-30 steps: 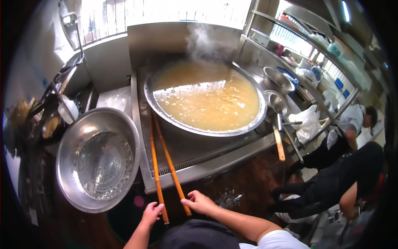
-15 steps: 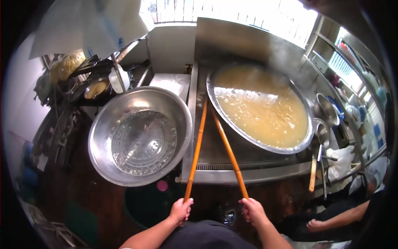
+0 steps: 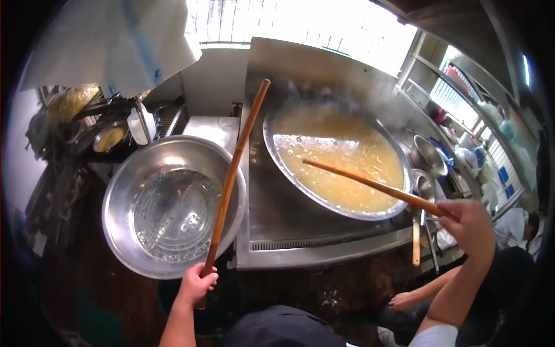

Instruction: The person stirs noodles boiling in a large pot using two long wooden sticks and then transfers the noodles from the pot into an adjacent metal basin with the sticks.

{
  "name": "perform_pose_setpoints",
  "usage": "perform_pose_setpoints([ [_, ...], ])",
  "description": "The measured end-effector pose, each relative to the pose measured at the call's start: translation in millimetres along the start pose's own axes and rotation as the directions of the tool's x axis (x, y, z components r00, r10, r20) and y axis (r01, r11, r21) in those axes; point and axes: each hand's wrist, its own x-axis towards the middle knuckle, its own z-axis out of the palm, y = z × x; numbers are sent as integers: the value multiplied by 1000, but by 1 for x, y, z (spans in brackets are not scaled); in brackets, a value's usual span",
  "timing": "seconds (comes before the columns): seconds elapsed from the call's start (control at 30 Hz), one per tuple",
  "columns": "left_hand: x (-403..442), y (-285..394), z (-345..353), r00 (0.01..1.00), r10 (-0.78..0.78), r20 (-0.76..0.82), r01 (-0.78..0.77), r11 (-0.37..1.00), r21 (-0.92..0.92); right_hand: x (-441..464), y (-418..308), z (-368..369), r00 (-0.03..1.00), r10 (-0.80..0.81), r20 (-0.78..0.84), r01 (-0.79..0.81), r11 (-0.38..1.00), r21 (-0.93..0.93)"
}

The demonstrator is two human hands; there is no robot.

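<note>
My left hand [image 3: 198,284] is closed around the lower end of a long bamboo stick [image 3: 226,191]. This stick slants upward across the right side of a wide metal basin [image 3: 118,199], its tip near the steel backsplash. Raised at the right, my right hand [image 3: 471,226] grips a second bamboo stick [image 3: 376,185], which points left over a large wok [image 3: 370,218]. Bubbling, cloudy yellow broth [image 3: 335,179] fills the wok, with some pale strands showing. Whether the second stick's tip touches the broth, I cannot tell. A little clear liquid seems to lie in the basin.
Steam rises behind the wok on the steel stove [image 3: 260,220]. Strainers and a ladle with a wooden handle [image 3: 415,246] lie right of it, beside a metal bowl [image 3: 425,155]. Another person's hand [image 3: 404,299] is at lower right. A white jug [image 3: 141,124] stands at left.
Both sticks have come up from beside the wok's left rim. The left one swung over the basin; my right hand rose to the right, bringing its stick across the wok. The view shifted.
</note>
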Motion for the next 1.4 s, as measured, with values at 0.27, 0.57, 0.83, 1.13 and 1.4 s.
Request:
perform_pose_setpoints([
  [0.27, 20, 29, -11, 980, -171, 96, 183, 975, -124, 92, -73, 16, 892, 43, 451, 207, 847, -490],
  [0.57, 62, 95, -9, 962, -261, 84, 265, 963, -45, 187, 33, 264, 896, 135, 423, 81, 887, -455],
  [0.83, 190, 251, 73, 1000, 7, -25, 10, 794, 608, 279, 134, 375, 947, 211, 241, -170, 969, -178],
  [1.13, 357, 309, 239, 990, 141, -31, 7, 165, 986, 175, 318, 209, 890, 171, 423, -371, 811, 453],
  [1.4, 382, 283, 353, 964, 100, 245, -237, -87, 968, 71, 353, -77, 731, 607, 312, -665, 737, 122],
])
